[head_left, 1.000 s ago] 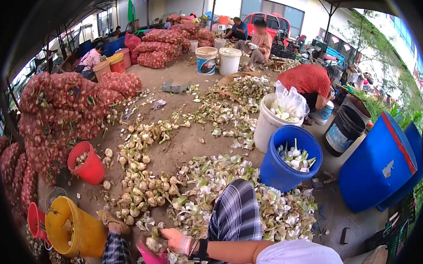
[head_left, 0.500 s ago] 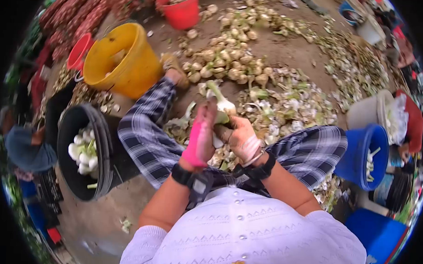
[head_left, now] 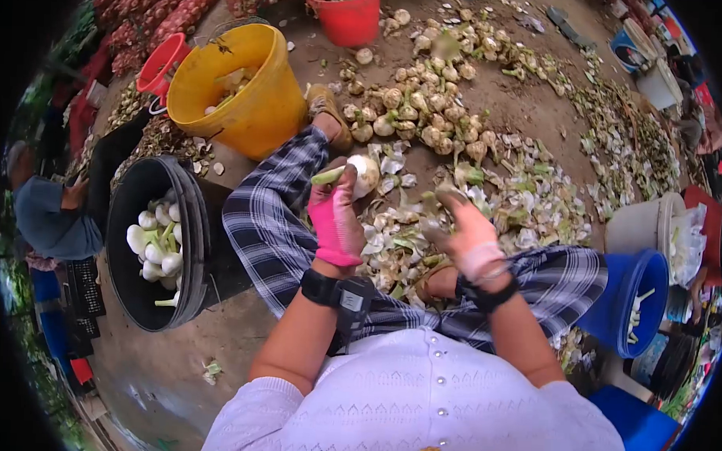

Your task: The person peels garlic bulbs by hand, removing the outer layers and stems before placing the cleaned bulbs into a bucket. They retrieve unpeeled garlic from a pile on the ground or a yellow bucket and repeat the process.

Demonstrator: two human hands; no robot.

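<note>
Garlic bulb [head_left: 364, 175], pale, with a short green stalk stub pointing left, is held above the person's plaid-trousered left leg [head_left: 269, 226]. Left hand [head_left: 335, 221] (pink glove) has its fingers clamped on the bulb from below. Right hand [head_left: 466, 229] is apart from the bulb, to its right, fingers loosely curled and blurred; cannot tell whether they pinch anything. Beneath both hands, a litter of peeled skins and green trimmings [head_left: 529, 203] covers the ground between the legs. Beyond it, a heap of unpeeled bulbs [head_left: 417, 108] lies on the dirt. Yellow bucket [head_left: 250, 110] stands just beside the left foot; black tub [head_left: 189, 259] of white peeled bulbs sits at the left leg. Blue bucket [head_left: 612, 310] near the right knee.
</note>
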